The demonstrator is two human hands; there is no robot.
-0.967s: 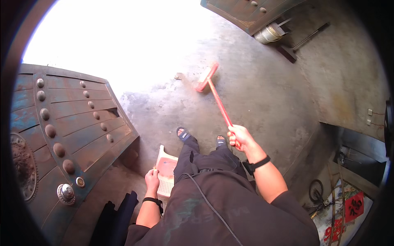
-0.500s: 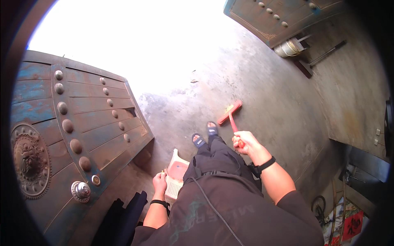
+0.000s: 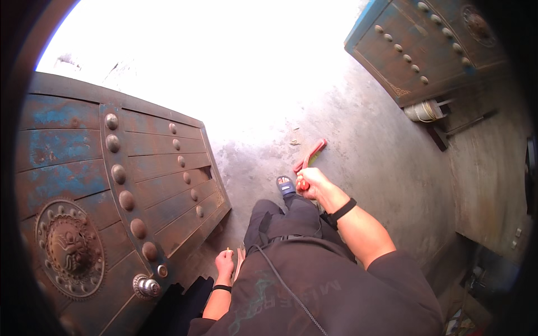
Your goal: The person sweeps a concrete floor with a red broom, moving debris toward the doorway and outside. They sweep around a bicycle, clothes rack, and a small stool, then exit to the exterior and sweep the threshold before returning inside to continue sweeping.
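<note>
My right hand (image 3: 311, 183) is closed round the red handle of a broom (image 3: 314, 153). Its red head lies ahead of my feet, close to the floor, with a few yellow-green bristles showing. Down by my left hip, my left hand (image 3: 225, 263) forms a fist. A small yellowish tip sticks up from it, too little to name. Beside that fist stands the pale edge of a pink-and-white plastic thing (image 3: 240, 261), mostly hidden by my body. One slippered foot (image 3: 285, 185) shows behind the broom.
A studded wooden door leaf (image 3: 162, 162) with a round knob (image 3: 147, 287) stands close on my left. Another leaf (image 3: 420, 50) is at the far right, with a white bucket (image 3: 426, 111) and a long-handled tool (image 3: 471, 124) beside it. Small debris (image 3: 295, 142) lies on the concrete.
The broom head has come nearer my feet and turned, my right hand moving left with it. My view has shifted, one foot has gone out of sight, and the plastic thing is now mostly hidden.
</note>
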